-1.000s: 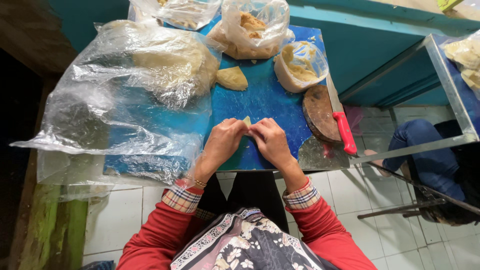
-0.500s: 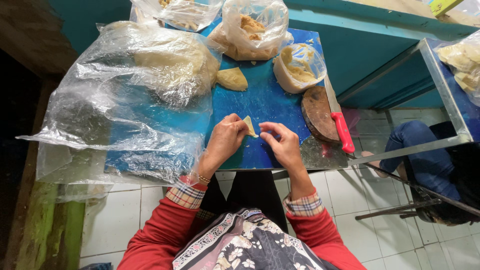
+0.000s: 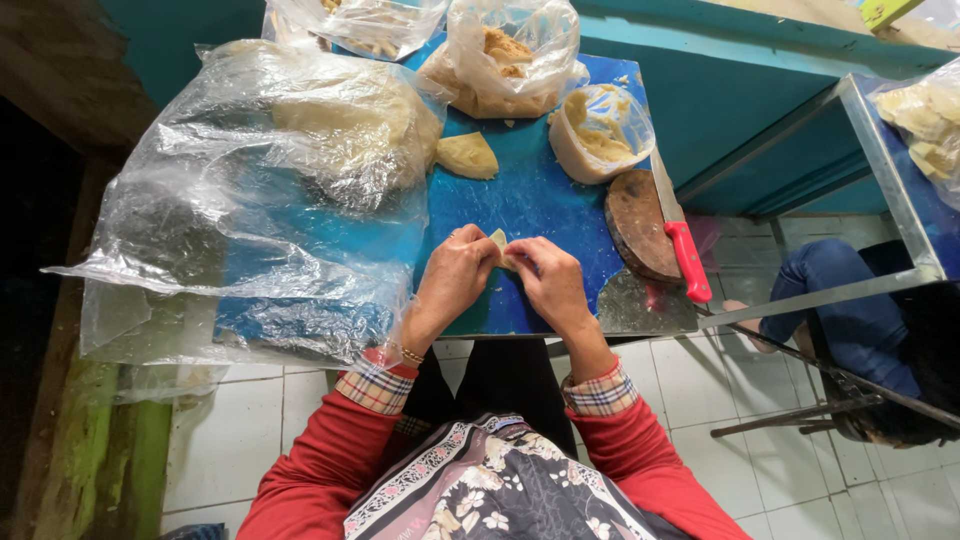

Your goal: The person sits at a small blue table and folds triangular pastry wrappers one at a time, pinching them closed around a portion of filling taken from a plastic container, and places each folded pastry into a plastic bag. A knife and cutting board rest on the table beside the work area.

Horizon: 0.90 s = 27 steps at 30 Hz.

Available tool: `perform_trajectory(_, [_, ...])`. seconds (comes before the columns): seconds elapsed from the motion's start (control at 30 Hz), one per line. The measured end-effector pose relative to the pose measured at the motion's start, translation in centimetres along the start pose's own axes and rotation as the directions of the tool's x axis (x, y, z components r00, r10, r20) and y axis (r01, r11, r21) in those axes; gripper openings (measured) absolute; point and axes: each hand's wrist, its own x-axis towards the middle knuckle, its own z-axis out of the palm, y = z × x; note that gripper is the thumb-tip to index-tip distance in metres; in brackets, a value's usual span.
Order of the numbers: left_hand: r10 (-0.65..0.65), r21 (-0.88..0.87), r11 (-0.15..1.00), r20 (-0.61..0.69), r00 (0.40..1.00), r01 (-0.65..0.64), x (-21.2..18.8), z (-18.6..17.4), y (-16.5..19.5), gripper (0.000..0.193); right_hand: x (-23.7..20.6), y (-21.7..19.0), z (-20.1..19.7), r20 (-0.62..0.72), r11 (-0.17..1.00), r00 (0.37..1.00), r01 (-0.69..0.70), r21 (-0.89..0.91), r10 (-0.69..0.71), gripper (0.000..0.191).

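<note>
My left hand (image 3: 455,278) and right hand (image 3: 550,283) pinch a small dough piece (image 3: 499,243) between their fingertips; beyond it, a plastic bag (image 3: 512,55) holds fried pieces, a tub (image 3: 598,132) filling

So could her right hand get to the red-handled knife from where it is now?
Probably yes. The right hand is busy pinching a small dough piece with the left hand, but only bare blue tabletop lies between it and the red-handled knife.
</note>
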Motion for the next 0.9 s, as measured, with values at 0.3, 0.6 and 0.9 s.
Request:
perform_trajectory(0.3, [0.005,-0.005,1.000,-0.014,1.000,-0.005,-0.1,0.0,0.1,0.007,-1.3,-0.7,-0.6,-0.085,0.984,0.991,0.089,-0.155,-0.103,0.007])
perform_trajectory(0.6, [0.025,-0.005,1.000,-0.023,0.999,-0.025,0.0,-0.1,-0.1,0.006,-0.5,0.0,1.1,-0.113,0.978,0.977,0.164,-0.129,-0.179,0.008])
perform_trajectory(0.9, [0.008,0.001,1.000,-0.066,0.998,-0.008,0.1,0.3,-0.4,0.007,-0.8,-0.3,1.2,-0.108,0.996,0.993,0.055,0.077,-0.047,0.014])
